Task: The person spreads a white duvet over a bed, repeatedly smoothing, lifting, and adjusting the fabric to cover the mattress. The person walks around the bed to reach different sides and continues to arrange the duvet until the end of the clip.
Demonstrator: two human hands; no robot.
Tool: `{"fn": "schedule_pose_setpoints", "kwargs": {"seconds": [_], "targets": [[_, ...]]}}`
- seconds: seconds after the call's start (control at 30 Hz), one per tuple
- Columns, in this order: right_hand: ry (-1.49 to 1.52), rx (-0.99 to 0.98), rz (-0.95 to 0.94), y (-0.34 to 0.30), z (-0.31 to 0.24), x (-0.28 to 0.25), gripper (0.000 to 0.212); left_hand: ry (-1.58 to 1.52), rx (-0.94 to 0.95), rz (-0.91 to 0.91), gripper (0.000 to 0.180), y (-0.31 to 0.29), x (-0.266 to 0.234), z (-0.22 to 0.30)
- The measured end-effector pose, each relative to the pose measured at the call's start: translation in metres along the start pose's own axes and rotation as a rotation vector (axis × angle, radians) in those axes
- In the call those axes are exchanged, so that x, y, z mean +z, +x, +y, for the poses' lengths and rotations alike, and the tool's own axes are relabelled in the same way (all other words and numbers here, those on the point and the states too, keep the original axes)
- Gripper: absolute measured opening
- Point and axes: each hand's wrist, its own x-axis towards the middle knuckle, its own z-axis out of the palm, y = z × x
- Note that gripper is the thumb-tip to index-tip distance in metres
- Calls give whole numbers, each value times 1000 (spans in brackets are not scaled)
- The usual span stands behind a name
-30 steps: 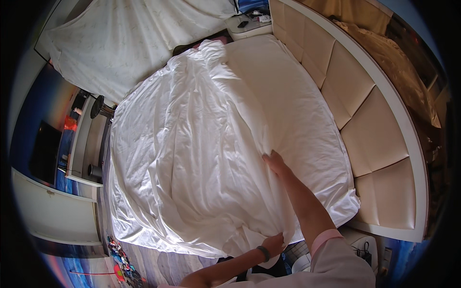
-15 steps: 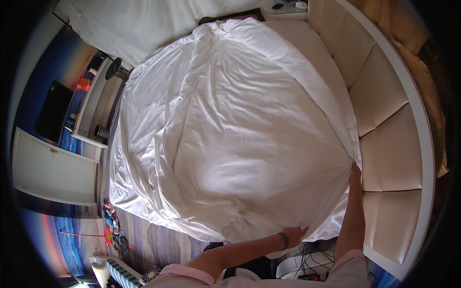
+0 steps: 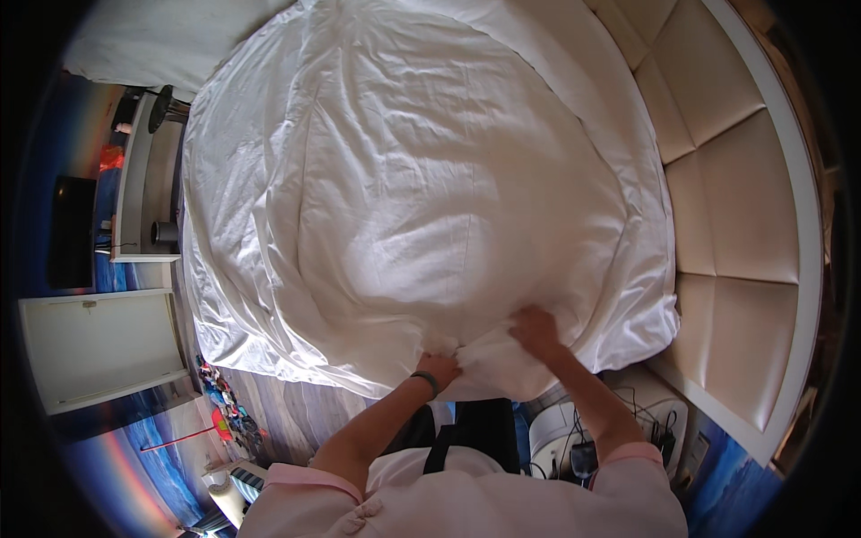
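A large white duvet (image 3: 404, 206) lies rumpled over the bed, with long folds along its left side. At its near edge my left hand (image 3: 439, 366), with a dark band on the wrist, is closed on a gathered bit of the duvet. To the right and slightly farther in, my right hand (image 3: 535, 332) rests against the duvet's near part. Motion smears its fingers, so their grip is unclear. White sheet (image 3: 641, 296) shows beyond the duvet's right edge, on the headboard side.
A beige padded headboard (image 3: 740, 197) with a white frame bounds the bed's right. Beside my right arm, a white bedside table (image 3: 556, 430) carries cables and a dark device. At the left are a shelf unit (image 3: 148, 197), a white door (image 3: 103, 345) and clutter (image 3: 229, 403) on the floor.
My right hand has left the duvet's edge by the headboard and moved left to its near part. My left hand has shifted left and farther onto the bed. The view has tilted nearer to me.
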Motion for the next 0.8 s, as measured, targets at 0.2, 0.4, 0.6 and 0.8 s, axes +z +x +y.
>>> {"fn": "schedule_pose_setpoints", "kwargs": {"seconds": [0.2,0.4,0.6,0.8], "targets": [[-394,-29,-137,-98,-25,57,25,218,288,-260,28,-43,83,5],[-432,143,-346,-107,-47,39,25,10,287,304,31,-42,55,-2],[269,336,202,-18,-131,52,30,-84,43,61,22,-25,75,-61],[99,735,190,56,-161,122,40,-365,267,99,25,-65,105,-72]]}}
